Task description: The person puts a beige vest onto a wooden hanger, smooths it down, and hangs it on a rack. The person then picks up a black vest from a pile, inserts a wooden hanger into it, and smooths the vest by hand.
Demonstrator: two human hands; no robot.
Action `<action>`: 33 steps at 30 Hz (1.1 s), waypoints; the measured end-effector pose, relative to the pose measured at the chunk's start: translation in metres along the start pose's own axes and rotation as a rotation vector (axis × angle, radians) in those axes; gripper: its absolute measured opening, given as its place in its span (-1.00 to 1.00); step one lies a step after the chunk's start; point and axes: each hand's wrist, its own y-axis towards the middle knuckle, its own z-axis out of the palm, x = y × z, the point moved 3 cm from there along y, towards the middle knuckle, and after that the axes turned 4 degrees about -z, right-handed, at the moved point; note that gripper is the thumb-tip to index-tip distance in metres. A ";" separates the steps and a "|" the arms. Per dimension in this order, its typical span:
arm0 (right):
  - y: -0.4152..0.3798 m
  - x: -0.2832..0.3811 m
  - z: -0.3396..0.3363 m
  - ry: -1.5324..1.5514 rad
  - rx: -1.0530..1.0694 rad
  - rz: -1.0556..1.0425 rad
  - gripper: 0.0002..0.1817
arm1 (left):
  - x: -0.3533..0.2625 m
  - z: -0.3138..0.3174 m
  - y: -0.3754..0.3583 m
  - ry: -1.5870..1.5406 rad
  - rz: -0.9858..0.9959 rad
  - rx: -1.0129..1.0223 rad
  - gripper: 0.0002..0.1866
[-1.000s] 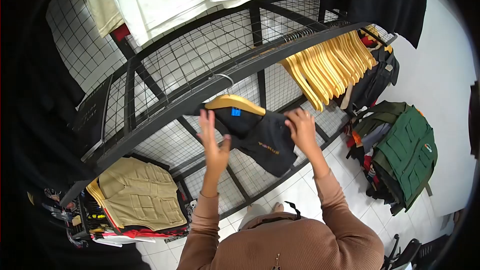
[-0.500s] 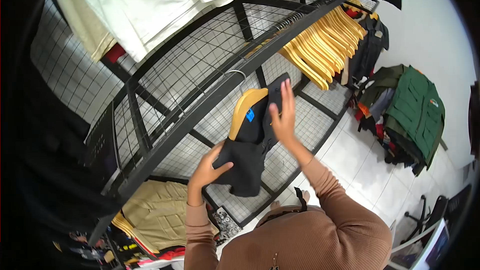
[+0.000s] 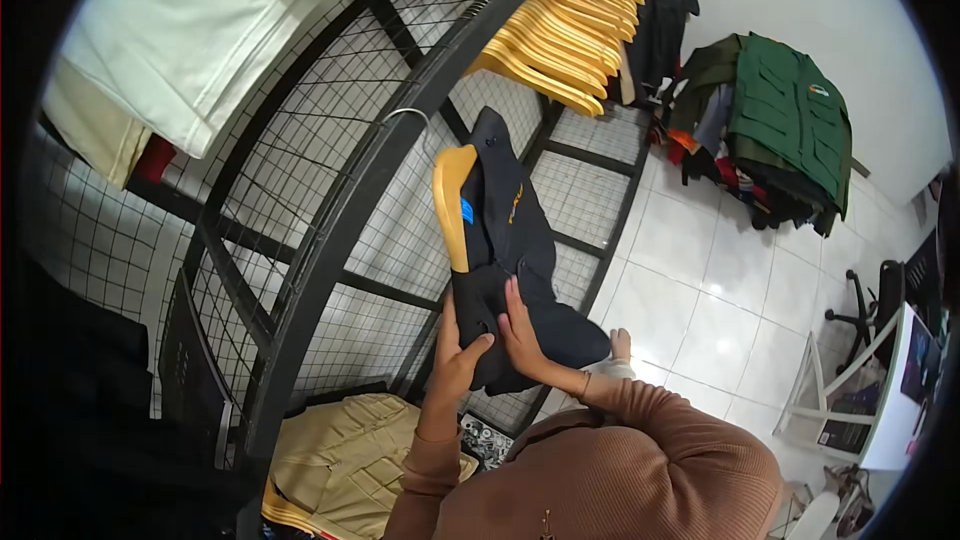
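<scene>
A black garment (image 3: 525, 240) with small orange stitching on its front and a blue tag inside the collar hangs on a wooden hanger (image 3: 452, 205). The hanger's metal hook loops over the dark rail. My left hand (image 3: 455, 365) holds the garment's near shoulder, thumb in front and fingers partly hidden behind the cloth. Beside it, my right hand (image 3: 525, 345) lies against the front of the garment with its fingers stretched out. The far shoulder of the garment has a dark snap on it.
Several bare wooden hangers (image 3: 570, 30) hang farther along the black metal rack (image 3: 340, 210). White garments (image 3: 230, 30) hang at upper left. A beige garment (image 3: 350, 450) is below. A green vest (image 3: 790, 110) hangs at right, with an office chair (image 3: 885, 295) near a white desk.
My right hand has left the garment's far shoulder and come down to its front, close to my left hand. The garment's front now shows more fully. The view has shifted to the right.
</scene>
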 end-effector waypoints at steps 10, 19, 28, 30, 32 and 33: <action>-0.027 0.000 0.022 0.173 -0.005 -0.317 -0.28 | -0.020 0.013 -0.006 -0.175 -0.057 0.105 -0.11; 0.004 0.097 -0.023 0.177 -0.243 -0.441 -0.29 | -0.016 0.013 -0.008 -0.156 -0.019 0.086 -0.11; -0.033 -0.077 0.032 0.046 0.079 -0.104 -0.27 | -0.006 0.004 -0.008 -0.157 -0.048 0.059 -0.10; -0.025 -0.094 0.031 -0.135 0.129 0.065 -0.26 | -0.010 0.004 -0.008 -0.157 -0.042 0.054 -0.10; 0.001 -0.014 -0.002 0.021 -0.086 -0.153 -0.26 | -0.018 0.008 -0.009 -0.190 -0.027 0.040 -0.08; 0.006 0.028 -0.018 0.099 -0.190 -0.254 -0.26 | -0.019 0.009 -0.009 -0.210 -0.028 0.031 -0.07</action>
